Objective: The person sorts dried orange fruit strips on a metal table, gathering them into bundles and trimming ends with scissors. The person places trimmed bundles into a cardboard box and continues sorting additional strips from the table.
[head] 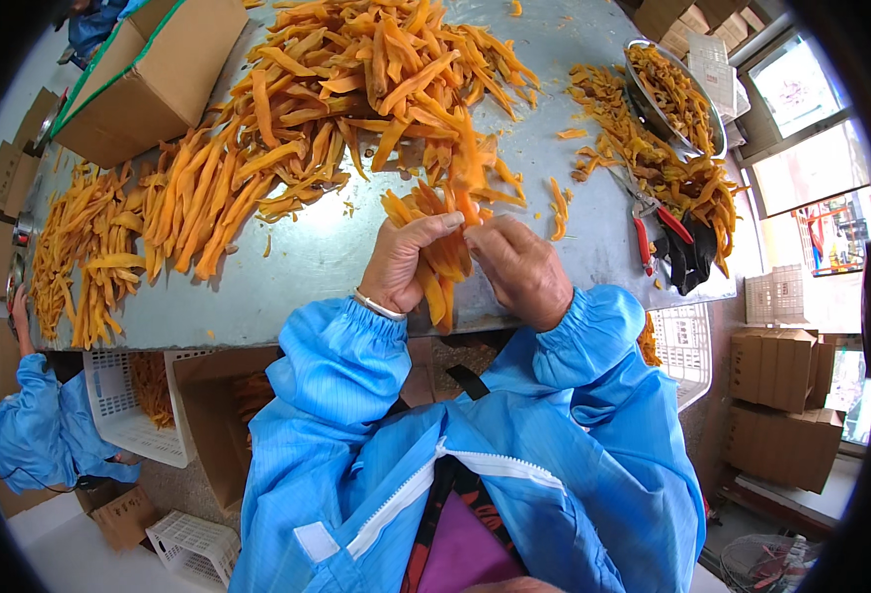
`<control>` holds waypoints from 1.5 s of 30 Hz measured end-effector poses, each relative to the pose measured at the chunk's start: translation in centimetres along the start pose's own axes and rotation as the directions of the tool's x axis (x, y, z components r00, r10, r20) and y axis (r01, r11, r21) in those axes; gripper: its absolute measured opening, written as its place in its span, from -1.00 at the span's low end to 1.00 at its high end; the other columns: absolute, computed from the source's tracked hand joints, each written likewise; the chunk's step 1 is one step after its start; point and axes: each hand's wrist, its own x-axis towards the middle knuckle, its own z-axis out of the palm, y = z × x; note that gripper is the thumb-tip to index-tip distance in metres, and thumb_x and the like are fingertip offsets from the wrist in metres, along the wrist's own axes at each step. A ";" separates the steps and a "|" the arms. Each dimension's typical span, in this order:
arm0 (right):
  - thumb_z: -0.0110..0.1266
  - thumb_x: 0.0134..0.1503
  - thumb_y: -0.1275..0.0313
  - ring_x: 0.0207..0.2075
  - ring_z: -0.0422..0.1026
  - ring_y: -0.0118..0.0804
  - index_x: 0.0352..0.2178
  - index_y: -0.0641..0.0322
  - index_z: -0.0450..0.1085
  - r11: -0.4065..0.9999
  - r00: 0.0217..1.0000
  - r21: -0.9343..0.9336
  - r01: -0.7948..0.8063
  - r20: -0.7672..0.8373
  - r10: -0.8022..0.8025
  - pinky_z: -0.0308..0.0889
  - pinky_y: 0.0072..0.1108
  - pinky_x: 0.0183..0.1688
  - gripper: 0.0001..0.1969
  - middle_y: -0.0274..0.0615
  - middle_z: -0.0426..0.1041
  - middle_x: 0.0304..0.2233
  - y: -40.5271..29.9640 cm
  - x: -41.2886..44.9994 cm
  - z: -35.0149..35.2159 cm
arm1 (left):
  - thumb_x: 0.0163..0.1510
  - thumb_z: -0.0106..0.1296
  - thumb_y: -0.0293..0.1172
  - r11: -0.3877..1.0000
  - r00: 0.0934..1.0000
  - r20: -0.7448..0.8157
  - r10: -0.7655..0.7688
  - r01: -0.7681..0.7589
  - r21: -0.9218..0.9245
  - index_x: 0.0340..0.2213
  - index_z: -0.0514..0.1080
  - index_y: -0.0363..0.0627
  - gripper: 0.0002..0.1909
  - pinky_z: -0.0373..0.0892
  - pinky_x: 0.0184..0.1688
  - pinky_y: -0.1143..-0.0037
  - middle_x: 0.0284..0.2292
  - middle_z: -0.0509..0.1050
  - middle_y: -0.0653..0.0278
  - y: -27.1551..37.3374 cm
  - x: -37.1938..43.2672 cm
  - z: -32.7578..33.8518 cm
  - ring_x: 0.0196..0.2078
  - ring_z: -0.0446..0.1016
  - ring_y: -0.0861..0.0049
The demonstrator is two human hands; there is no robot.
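Before me on a metal table (324, 256) lies a large heap of orange dried strips (376, 81), which look like dried sweet potato. My left hand (405, 259) is closed around a bundle of such strips (443, 274), whose ends stick out above and below it. Close at its right, my right hand (520, 270) pinches an orange strip (467, 204) at the top of the bundle; the far part of that strip is blurred. Rows of strips (198, 200) lie to the left of the heap.
Pruning shears with red handles (643, 241) and a black glove (691, 256) lie at the right, beside a metal bowl of pieces (672, 96). A cardboard box (146, 89) stands at the back left. White crates (109, 385) are below the table edge. A co-worker's blue sleeve (31, 378) shows at left.
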 end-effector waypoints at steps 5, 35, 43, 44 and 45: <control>0.18 0.03 0.47 -0.26 0.45 0.04 -0.02 0.22 0.36 0.999 0.974 0.035 0.041 0.220 -0.048 0.39 -0.29 -0.24 -0.57 -0.04 0.43 -0.22 0.1 0.8 -3.2 | 0.07 0.12 -0.48 0.999 1.000 -0.012 -0.028 0.027 -0.042 -0.04 0.40 -0.29 -0.61 0.53 -0.18 0.37 -0.21 0.56 0.17 -0.8 0.0 -0.2 -0.22 0.57 0.41; 0.20 0.13 0.42 -0.26 0.51 -0.22 -0.18 0.35 0.47 0.766 0.955 0.573 -0.292 0.132 0.266 0.42 -0.43 -0.22 -0.74 -0.08 0.48 -0.24 -3.4 6.9 1.7 | 0.11 0.06 -0.54 0.928 0.920 -0.122 0.373 -0.371 0.042 -0.10 0.42 -0.30 -0.71 0.52 -0.23 0.45 -0.29 0.56 0.19 2.0 -6.5 0.2 -0.32 0.56 0.46; 0.11 0.11 0.53 -0.06 0.42 0.15 -0.15 0.37 0.45 0.929 0.987 0.371 0.004 -0.148 0.055 0.38 -0.34 -0.02 -0.74 0.17 0.35 0.01 -5.1 4.3 4.9 | 0.14 0.06 -0.49 0.917 0.953 -0.068 0.295 -0.302 -0.260 0.04 0.31 -0.15 -0.58 0.45 0.00 0.41 -0.11 0.47 0.28 -0.3 -8.0 -0.5 -0.06 0.49 0.46; 0.10 0.12 0.53 -0.06 0.42 0.17 -0.14 0.38 0.44 0.887 0.990 0.459 -0.054 -0.088 0.106 0.39 -0.33 -0.02 -0.75 0.18 0.34 0.03 -5.0 3.9 5.0 | 0.14 0.07 -0.48 0.932 0.967 -0.049 0.251 -0.255 -0.257 0.06 0.29 -0.13 -0.56 0.41 0.05 0.39 -0.08 0.45 0.29 -0.4 -8.4 -0.8 -0.02 0.46 0.45; 0.05 0.17 0.52 -0.05 0.42 0.19 -0.15 0.40 0.44 0.895 0.989 0.441 -0.065 -0.088 0.115 0.39 -0.33 -0.01 -0.77 0.18 0.35 0.02 -5.0 3.7 5.3 | 0.13 0.08 -0.47 0.944 0.969 -0.061 0.238 -0.246 -0.218 0.06 0.29 -0.13 -0.55 0.43 0.03 0.38 -0.08 0.46 0.28 -0.7 -8.6 -0.9 -0.03 0.47 0.44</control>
